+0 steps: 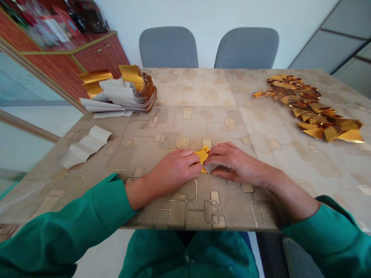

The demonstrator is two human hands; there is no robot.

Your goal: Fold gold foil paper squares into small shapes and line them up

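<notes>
Near the front middle of the table, a small piece of gold foil paper (203,154) is pinched between both my hands, its pale underside showing on the right. My left hand (176,168) has its fingers closed on the paper's left side. On the right side, my right hand (234,162) grips the same paper with thumb and fingers. Part of the paper is hidden under my fingertips. A creased pale sheet (87,146) lies apart on the table to the left.
A thick stack of gold-and-white paper sheets (124,92) sits at the back left. Folded gold paper pieces (313,104) are heaped in a row at the right. Two grey chairs (168,48) stand beyond the patterned table (191,88); a red-brown cabinet (95,58) is at the far left.
</notes>
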